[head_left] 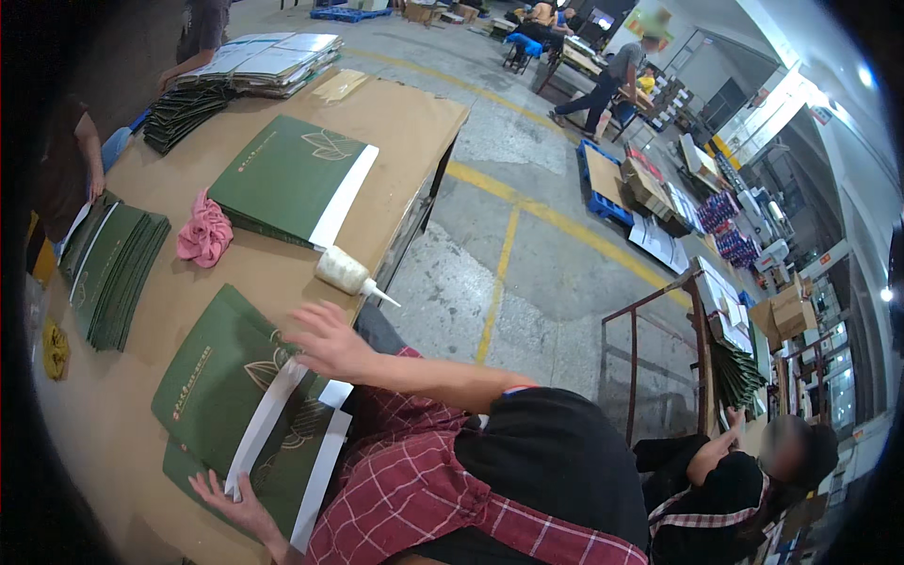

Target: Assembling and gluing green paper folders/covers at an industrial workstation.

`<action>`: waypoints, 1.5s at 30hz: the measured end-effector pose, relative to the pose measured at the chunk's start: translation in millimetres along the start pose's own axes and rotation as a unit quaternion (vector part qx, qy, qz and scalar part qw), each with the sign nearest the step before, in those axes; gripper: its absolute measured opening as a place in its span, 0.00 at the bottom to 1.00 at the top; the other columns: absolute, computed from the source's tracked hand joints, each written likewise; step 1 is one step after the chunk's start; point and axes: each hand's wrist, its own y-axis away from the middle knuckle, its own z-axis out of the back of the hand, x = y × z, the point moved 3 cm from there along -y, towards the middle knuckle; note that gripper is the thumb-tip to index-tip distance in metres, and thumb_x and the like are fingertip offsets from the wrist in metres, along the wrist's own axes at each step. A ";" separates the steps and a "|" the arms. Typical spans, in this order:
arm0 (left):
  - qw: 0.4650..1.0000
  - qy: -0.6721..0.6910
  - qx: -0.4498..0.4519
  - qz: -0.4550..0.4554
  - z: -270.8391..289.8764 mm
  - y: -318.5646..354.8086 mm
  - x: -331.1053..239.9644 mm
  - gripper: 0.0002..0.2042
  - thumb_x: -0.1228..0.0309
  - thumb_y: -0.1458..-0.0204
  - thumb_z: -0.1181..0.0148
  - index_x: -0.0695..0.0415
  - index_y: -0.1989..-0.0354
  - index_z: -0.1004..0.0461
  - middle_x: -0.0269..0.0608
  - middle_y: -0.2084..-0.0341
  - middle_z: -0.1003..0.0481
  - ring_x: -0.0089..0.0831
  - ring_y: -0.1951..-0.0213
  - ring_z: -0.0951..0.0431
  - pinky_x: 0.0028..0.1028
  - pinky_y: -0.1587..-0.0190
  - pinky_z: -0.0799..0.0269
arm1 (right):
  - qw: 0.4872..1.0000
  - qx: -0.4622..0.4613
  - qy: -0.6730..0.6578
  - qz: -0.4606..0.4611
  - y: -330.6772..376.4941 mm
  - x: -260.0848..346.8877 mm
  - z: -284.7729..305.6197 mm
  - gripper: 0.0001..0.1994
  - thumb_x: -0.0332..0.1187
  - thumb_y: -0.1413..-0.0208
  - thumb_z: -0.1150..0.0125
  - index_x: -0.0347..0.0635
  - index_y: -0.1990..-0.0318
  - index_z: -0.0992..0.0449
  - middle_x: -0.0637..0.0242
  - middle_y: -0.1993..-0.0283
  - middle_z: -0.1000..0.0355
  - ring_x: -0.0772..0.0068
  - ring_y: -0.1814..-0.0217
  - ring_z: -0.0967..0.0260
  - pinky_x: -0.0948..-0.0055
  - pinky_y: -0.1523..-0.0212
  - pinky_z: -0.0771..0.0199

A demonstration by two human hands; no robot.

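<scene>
Head view: my left hand is at the lower end of the white edge of a green sheet, its thumb on one side and its fingers on the other; I cannot tell whether they pinch it. My right hand is spread wide over that edge's upper end, fingers apart, the palm facing down. The sheet lies on the counter right in front of me, marked with a gold leaf drawing, and the white edge slants across it between my hands. More green with another white border shows beneath, on the side toward my plaid apron.

Just beyond my right hand, a glue bottle lies on its side by the counter's rim, nozzle pointing out over the floor. Past it is a stack of green sheets, with a crumpled pink cloth at its corner. Across from me, a leaning green pile stands near a co-worker's arm, a yellow bundle beside it. At the far end are a dark green bundle and a white stack.
</scene>
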 end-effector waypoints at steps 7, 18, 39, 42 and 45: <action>0.903 -0.342 -0.085 -0.244 -5.3 9.8 -71.3 0.31 0.71 0.51 0.46 0.64 0.42 0.55 0.51 0.43 0.49 0.42 0.42 0.47 0.41 0.42 0.52 | 0.986 0.034 -0.084 -0.140 95.6 15.3 47.2 0.16 0.32 0.51 0.45 0.42 0.54 0.34 0.54 0.50 0.40 0.53 0.49 0.40 0.63 0.52 0.38; 0.875 0.236 -0.192 -0.375 -86.9 -27.9 -211.2 0.28 0.53 0.45 0.67 0.57 0.41 0.58 0.56 0.43 0.54 0.45 0.40 0.54 0.49 0.41 0.61 | 0.675 0.119 -0.728 -0.029 -26.4 156.8 16.5 0.38 0.54 0.46 0.61 0.30 0.40 0.63 0.52 0.38 0.57 0.65 0.35 0.60 0.71 0.39 0.61; 0.600 -0.128 0.323 -0.720 -213.5 15.4 -4.2 0.25 0.51 0.51 0.58 0.45 0.45 0.41 0.34 0.44 0.43 0.25 0.41 0.45 0.52 0.40 0.72 | 0.409 0.161 -0.865 -0.243 34.5 57.0 -3.4 0.27 0.53 0.43 0.67 0.48 0.42 0.47 0.63 0.42 0.45 0.68 0.45 0.43 0.65 0.46 0.43; 0.574 -0.179 0.241 -0.762 -156.9 -30.6 -145.9 0.22 0.58 0.52 0.55 0.49 0.47 0.39 0.34 0.45 0.42 0.30 0.42 0.46 0.53 0.41 0.64 | 0.566 0.169 -0.733 -0.337 19.9 71.2 41.5 0.22 0.46 0.40 0.70 0.43 0.46 0.41 0.61 0.44 0.42 0.63 0.38 0.49 0.60 0.42 0.49; 0.625 -0.310 0.148 -0.701 -155.9 -67.5 -157.9 0.22 0.65 0.53 0.49 0.50 0.47 0.39 0.38 0.44 0.44 0.37 0.41 0.48 0.54 0.42 0.61 | 0.501 0.166 -0.780 -0.336 23.0 48.0 100.1 0.23 0.47 0.42 0.62 0.42 0.45 0.42 0.59 0.46 0.39 0.62 0.41 0.45 0.61 0.42 0.47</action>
